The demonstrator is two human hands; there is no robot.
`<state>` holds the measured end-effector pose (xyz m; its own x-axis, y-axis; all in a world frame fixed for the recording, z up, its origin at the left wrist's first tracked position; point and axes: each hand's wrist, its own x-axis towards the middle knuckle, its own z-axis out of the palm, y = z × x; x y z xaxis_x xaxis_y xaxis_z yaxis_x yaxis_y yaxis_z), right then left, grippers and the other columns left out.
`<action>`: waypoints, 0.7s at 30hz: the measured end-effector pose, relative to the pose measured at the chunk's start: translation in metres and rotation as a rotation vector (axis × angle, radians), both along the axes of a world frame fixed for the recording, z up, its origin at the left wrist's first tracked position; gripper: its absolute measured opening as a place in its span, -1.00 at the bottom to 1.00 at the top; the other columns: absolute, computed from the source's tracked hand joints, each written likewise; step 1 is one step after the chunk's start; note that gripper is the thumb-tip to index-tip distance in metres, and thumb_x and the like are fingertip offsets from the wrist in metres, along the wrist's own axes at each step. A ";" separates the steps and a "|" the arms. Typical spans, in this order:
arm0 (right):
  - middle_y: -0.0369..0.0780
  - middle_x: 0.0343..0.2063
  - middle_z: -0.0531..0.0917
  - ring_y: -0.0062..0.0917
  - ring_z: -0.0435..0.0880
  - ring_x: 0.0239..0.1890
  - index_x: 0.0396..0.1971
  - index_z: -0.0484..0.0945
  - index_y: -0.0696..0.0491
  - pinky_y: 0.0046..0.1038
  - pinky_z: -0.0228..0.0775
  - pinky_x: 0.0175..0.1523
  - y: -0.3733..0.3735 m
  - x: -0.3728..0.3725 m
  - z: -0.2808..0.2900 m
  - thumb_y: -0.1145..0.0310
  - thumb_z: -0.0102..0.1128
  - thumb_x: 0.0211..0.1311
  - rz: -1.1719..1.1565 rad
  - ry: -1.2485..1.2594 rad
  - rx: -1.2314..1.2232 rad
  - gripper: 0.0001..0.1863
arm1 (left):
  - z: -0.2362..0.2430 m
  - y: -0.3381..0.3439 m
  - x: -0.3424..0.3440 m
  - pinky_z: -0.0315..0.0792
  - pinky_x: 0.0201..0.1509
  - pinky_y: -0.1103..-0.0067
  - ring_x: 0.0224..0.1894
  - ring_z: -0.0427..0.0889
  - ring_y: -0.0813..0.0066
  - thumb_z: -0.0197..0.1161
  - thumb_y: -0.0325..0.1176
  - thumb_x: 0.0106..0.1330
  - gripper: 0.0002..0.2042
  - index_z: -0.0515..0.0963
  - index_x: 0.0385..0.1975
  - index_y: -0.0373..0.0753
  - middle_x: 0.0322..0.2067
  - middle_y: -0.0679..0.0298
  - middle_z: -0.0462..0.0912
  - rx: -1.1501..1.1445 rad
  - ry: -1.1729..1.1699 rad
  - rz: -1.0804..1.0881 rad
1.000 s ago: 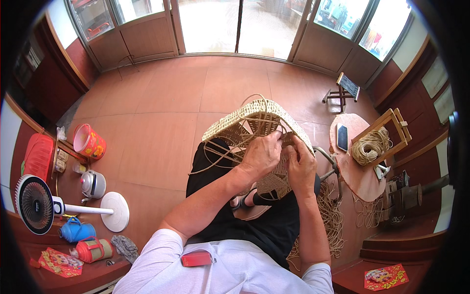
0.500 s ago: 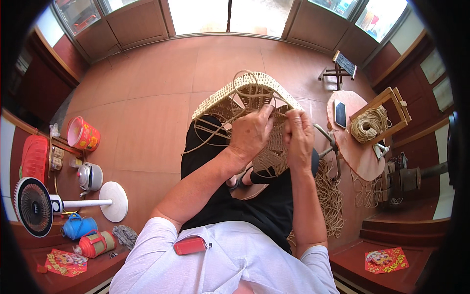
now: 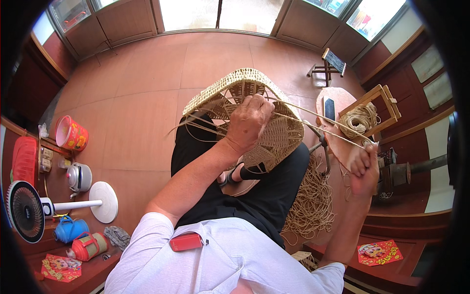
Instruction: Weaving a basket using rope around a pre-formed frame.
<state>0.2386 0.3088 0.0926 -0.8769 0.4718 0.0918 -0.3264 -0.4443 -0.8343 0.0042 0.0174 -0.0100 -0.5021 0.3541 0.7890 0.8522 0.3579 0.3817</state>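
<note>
While left fingers [image 3: 255, 101] curl, right fingers [image 3: 361, 165] clench cord [image 3: 319, 129].

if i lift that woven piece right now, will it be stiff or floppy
The woven piece would probably keep its shape, since its rim holds a curve. The loose strands at its left may dangle or snag.

1. L hand [image 3: 248, 122], fingers curled, over woven cord basket [image 3: 284, 132] nr knees [image 3: 289, 176]; what it grips is hidden.
2. R hand [image 3: 364, 169] out to side, clenched round cord [image 3: 319, 129]; 2 strands run taut twd basket.
3. Cord coil [image 3: 360, 119] + wood frame [image 3: 392, 100] on table [image 3: 345, 149], R.
4. Cord heap [image 3: 308, 201] on flr [image 3: 137, 122].
</note>
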 end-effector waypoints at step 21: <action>-0.35 -0.20 0.76 -0.83 0.52 -0.39 0.34 0.63 0.15 -0.73 0.34 -0.42 -0.062 -0.027 -0.067 0.27 0.28 0.65 0.141 -0.529 0.384 -0.58 | 0.015 0.004 -0.008 0.65 -0.18 0.23 -0.26 0.81 0.04 0.36 -0.30 0.51 -0.85 0.68 -0.27 -0.24 -0.33 0.12 0.76 0.091 -0.368 0.152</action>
<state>0.2112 0.2466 0.0256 -0.9008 0.3690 -0.2287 0.2094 -0.0923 -0.9735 -0.0040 0.0211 0.0053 -0.7978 0.1908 0.5719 0.5930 0.4199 0.6871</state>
